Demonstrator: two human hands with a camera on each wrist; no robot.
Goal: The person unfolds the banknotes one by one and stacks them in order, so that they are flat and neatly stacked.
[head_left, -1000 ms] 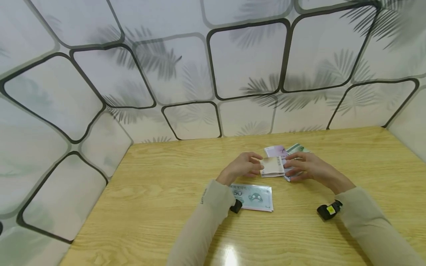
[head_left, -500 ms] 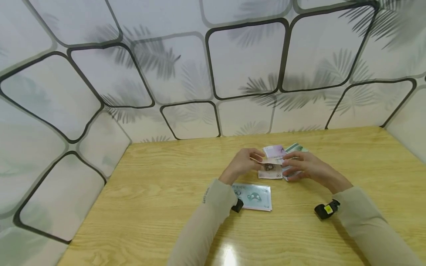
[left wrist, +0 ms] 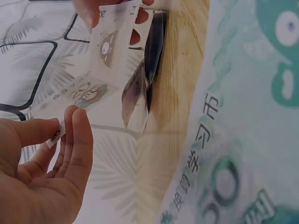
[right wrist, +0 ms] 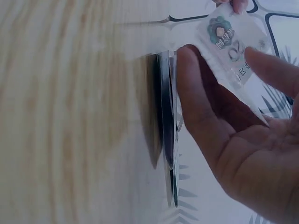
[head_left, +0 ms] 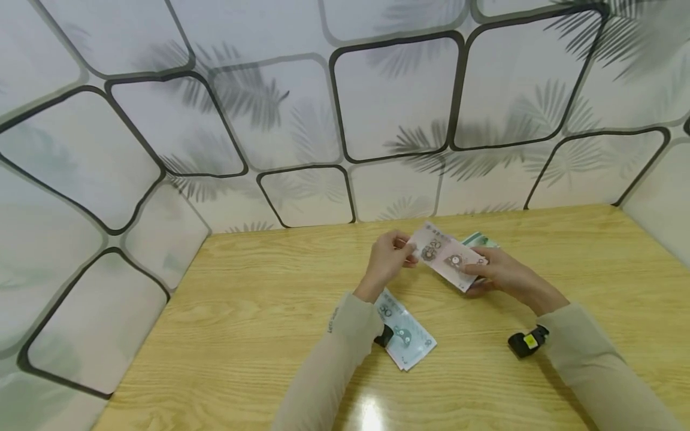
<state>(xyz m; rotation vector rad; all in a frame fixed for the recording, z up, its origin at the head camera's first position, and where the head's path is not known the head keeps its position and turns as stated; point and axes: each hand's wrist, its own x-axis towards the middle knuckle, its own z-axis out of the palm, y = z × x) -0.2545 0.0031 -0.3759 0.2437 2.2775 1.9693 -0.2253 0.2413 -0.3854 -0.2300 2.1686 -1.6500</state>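
A brownish-pink play banknote (head_left: 444, 256) marked 20 is stretched out at a slant between my two hands, above the table. Its upper left end is pinched between thumb and fingers of my left hand (head_left: 389, 257). My right hand (head_left: 501, 274) grips the lower right end, thumb on top. Under that hand lies a pile of other banknotes (right wrist: 167, 116), seen edge-on in the right wrist view; a green banknote (head_left: 481, 240) sticks out behind. Beneath my left wrist lies a stack of teal play banknotes (head_left: 406, 335), very close in the left wrist view.
The wooden table (head_left: 242, 335) runs back to a wall covering (head_left: 399, 108) with dark outlines and leaf prints. Each wrist carries a black strap camera; the right one (head_left: 525, 342) hangs just above the table.
The 20 banknote was folded; it has been unfolded, lifted and tilted to a slant, covering the purple note. The teal stack has turned clockwise under my left wrist.
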